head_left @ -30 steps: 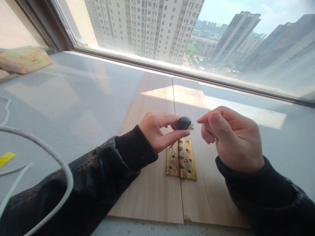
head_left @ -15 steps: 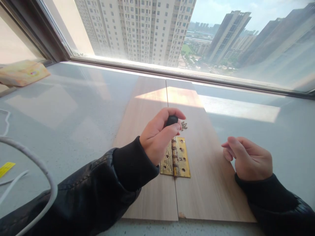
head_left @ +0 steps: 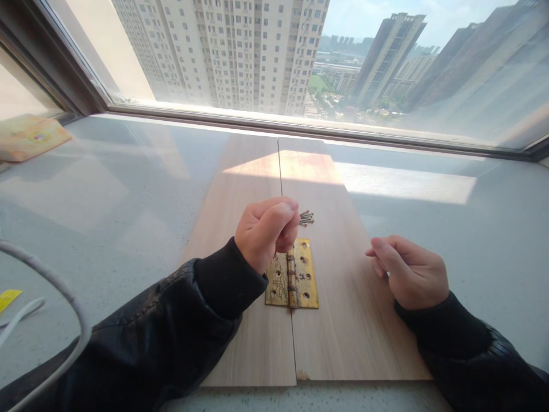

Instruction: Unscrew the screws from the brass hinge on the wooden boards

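Observation:
My left hand (head_left: pixel 269 230) is curled into a fist above the boards, just over the upper left of a brass hinge (head_left: pixel 305 286). The black rounded object seen in this hand a moment earlier is hidden behind its fingers now. Worn and spotted, the hinge lies opened flat across the seam of two pale wooden boards (head_left: pixel 343 337). Several small screws (head_left: pixel 306 218) lie in a pile beyond it, right of the fist. Over the right board's edge, my right hand (head_left: pixel 414 269) is closed with thumb against fingers; whatever it may hold is hidden.
A grey-white cable (head_left: pixel 64 297) loops at the left over my sleeve, near a yellow label (head_left: pixel 9 298). An orange-and-cream packet (head_left: pixel 32 137) lies at the far left. The window frame (head_left: pixel 257 121) bounds the pale speckled sill (head_left: pixel 141 189) at the back.
My left fingers have closed, and the black rounded object between them has gone out of sight. The whole view has shifted slightly; the hinge and boards keep their places, and my right hand stays closed.

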Motion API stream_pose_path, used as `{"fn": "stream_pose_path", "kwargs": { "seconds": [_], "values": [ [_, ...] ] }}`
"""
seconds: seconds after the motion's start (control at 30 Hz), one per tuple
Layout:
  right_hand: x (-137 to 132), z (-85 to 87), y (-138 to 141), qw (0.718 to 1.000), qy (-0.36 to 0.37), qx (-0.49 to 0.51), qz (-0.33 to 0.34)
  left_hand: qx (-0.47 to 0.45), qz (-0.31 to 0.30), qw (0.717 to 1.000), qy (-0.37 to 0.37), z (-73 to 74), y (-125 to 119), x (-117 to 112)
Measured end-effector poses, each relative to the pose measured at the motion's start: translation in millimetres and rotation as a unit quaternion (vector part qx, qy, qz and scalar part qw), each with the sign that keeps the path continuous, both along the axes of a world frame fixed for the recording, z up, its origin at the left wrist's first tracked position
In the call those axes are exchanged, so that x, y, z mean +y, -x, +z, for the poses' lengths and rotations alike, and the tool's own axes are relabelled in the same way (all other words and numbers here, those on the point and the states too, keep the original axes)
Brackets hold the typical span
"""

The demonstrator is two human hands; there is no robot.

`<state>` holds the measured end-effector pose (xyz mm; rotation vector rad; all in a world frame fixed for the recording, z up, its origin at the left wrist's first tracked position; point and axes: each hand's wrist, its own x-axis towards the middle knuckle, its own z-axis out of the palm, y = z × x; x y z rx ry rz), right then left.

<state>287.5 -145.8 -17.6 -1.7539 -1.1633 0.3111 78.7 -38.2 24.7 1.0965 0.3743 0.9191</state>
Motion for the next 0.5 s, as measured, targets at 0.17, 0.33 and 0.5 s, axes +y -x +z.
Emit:
{"fn": "stream_pose_path", "kwargs": {
  "seconds": [0.17, 0.33, 0.5],
  "values": [
    [0, 2.0, 1, 1.000, 0.013, -0.013, -0.004, 0.031, 0.042, 0.998, -0.021, 8.4, 8, 3],
    [0, 4.0, 2, 1.000, 0.019, -0.019, -0.002, 0.207, 0.131, 0.957, -0.153, 21.1, 11, -4],
    [0, 5.6, 3, 1.000, 0.017, -0.022, -0.003, 0.124, 0.137, 0.973, -0.135, 19.1, -1, -11]
  ]
}}
